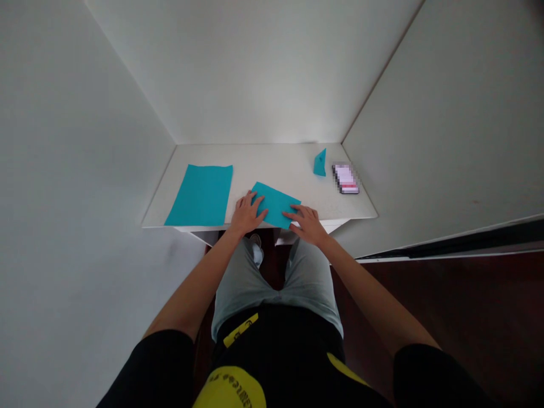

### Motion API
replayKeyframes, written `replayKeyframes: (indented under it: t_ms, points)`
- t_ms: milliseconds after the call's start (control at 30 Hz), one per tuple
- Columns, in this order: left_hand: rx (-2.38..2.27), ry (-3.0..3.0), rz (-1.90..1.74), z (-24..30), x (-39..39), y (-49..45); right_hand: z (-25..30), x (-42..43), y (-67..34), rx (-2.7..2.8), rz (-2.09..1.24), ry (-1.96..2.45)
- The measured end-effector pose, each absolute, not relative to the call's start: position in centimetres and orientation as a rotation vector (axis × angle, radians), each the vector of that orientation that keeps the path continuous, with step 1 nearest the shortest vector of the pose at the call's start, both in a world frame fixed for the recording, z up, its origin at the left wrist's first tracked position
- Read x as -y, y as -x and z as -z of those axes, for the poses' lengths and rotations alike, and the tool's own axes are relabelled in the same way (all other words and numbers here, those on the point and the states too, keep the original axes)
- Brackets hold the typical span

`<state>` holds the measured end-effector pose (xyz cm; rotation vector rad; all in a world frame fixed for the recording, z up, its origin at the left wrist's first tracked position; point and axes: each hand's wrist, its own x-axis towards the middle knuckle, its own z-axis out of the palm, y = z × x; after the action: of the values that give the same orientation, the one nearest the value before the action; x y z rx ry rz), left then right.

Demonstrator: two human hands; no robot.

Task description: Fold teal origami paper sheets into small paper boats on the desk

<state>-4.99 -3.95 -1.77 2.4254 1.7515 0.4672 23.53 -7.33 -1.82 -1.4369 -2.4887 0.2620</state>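
A folded sheet of teal paper [275,204] lies slanted at the front edge of the white shelf, between my hands. My left hand [247,212] rests on its left end with the fingers spread. On its right end lie the outstretched fingers of my right hand [307,222]. Neither hand is closed around the paper; both touch it from above. To the left is a larger flat sheet of teal paper [202,195]. A small folded teal paper piece [320,163] stands toward the back right.
A phone [346,178], its screen blurred out, lies at the right end of the white shelf [272,161]. Walls enclose the shelf at the left, back and right. My legs are just below its front edge.
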Motion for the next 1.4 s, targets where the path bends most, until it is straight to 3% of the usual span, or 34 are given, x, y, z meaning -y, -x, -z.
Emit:
replayKeyframes:
  t_ms: [533,800,1000,1400]
  points:
    - [-1.545,-2.439,-0.493,1.7,3.9,5.8,0.8,1.1,-20.4,2.28,-0.507,1.612]
    - [-1.566,-2.448,-0.464,1.4,4.0,5.6,0.6,4.7,-18.1,2.308,-0.115,1.634]
    - [-1.56,-2.483,-0.456,1.4,4.0,5.5,2.6,8.6,-16.9,2.55,-0.186,1.381]
    - [-1.642,-2.469,-0.427,1.5,4.1,5.3,3.3,6.2,-20.2,2.423,-0.192,1.701]
